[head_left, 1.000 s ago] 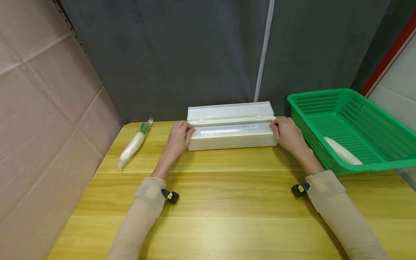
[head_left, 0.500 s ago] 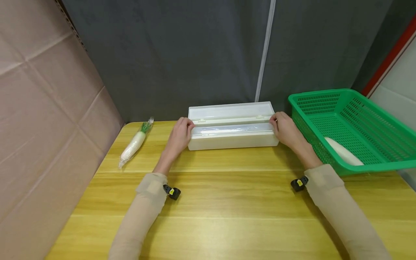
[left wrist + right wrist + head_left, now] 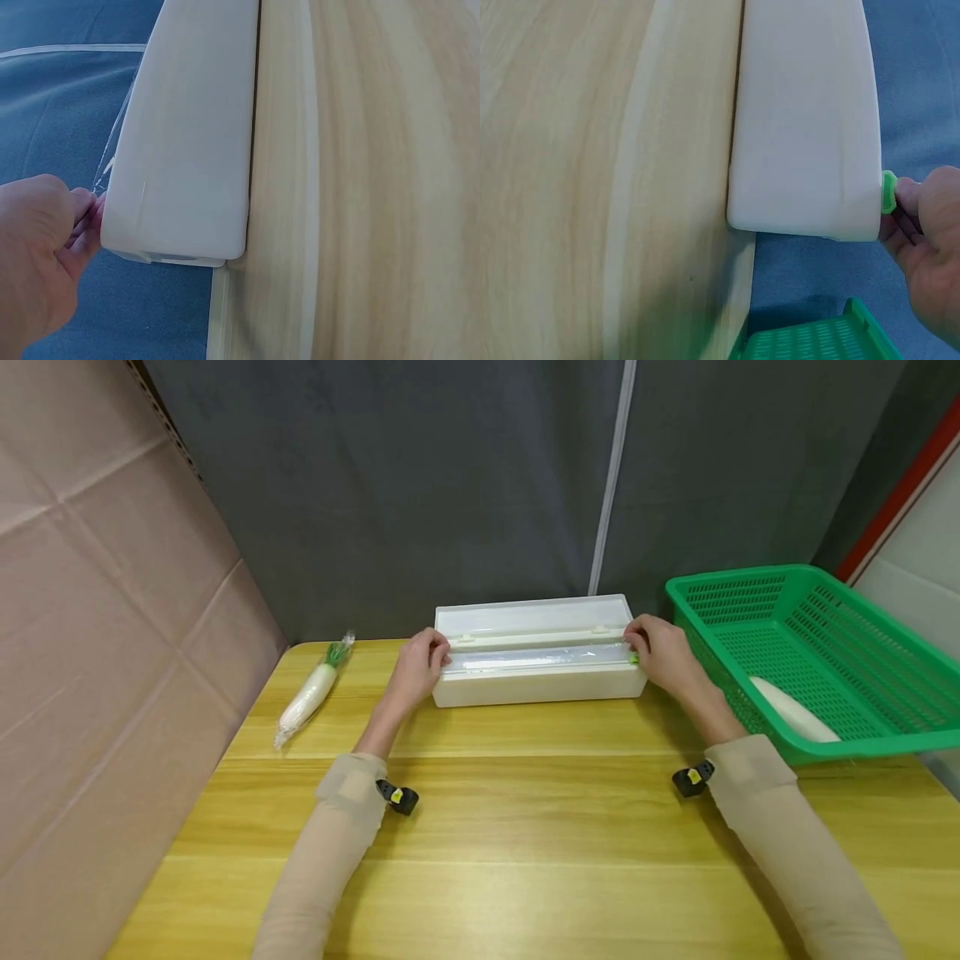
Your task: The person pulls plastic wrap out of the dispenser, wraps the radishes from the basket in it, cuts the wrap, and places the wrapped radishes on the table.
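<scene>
1. Left hand (image 3: pixel 420 667): thumb and fingers pinch the clear film (image 3: pixel 536 657) at its left end; strands run to the fingertips in the left wrist view.
2. Right hand (image 3: pixel 663 658): thumb and fingers drawn together at the film's right end, apparently pinching it; film between them not visible in the right wrist view.
3. Green slider (image 3: pixel 889 192): just beside the right fingertips, at the box edge; right hand nearer. Contact with the fingers: cannot tell.
4. Key relation: the white film dispenser box (image 3: pixel 536 687) lies between the hands, long axis left-right, one hand at each end, film stretched along the opening.
5. Lid (image 3: pixel 532 615): open, tilted back behind the box.
6. Box stands near the far edge of the wooden surface (image 3: pixel 525 818).
7. Farther left: wrapped daikon (image 3: pixel 307 700), leafy end away from the person.
8. Farther right: green basket (image 3: pixel 885 745), white daikon (image 3: pixel 795 710) inside.
</scene>
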A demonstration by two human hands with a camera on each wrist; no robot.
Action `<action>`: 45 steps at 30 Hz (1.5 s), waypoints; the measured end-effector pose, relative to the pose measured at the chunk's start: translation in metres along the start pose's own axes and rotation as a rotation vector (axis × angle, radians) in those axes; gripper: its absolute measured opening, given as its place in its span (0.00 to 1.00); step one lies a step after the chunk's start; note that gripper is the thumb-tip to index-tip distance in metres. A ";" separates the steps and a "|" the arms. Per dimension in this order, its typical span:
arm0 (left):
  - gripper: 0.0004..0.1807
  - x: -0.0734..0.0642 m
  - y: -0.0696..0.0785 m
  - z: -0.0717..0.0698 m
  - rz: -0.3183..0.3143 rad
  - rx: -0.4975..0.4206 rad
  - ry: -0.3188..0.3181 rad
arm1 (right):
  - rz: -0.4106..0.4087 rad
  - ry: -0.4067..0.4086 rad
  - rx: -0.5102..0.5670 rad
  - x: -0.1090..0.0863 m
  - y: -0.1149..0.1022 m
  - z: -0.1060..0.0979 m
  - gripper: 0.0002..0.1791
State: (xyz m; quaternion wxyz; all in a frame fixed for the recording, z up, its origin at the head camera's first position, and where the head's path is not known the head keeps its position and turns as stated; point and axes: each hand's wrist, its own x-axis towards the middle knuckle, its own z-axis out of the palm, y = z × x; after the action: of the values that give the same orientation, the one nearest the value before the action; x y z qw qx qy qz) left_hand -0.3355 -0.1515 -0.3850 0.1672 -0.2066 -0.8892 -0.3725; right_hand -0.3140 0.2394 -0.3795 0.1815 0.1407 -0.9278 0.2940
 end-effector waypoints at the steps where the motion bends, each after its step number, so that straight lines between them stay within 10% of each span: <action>1: 0.06 0.000 0.000 0.000 -0.003 -0.015 -0.001 | 0.009 -0.005 0.009 0.000 0.000 -0.001 0.06; 45: 0.04 -0.001 0.003 -0.002 -0.015 -0.051 0.054 | 0.015 0.092 -0.175 -0.011 -0.009 0.013 0.04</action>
State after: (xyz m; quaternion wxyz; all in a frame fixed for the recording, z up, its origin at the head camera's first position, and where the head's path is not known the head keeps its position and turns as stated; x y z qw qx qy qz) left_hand -0.3333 -0.1512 -0.3828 0.1831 -0.1938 -0.8761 -0.4017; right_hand -0.3042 0.2262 -0.3899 0.2333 0.1036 -0.9417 0.2191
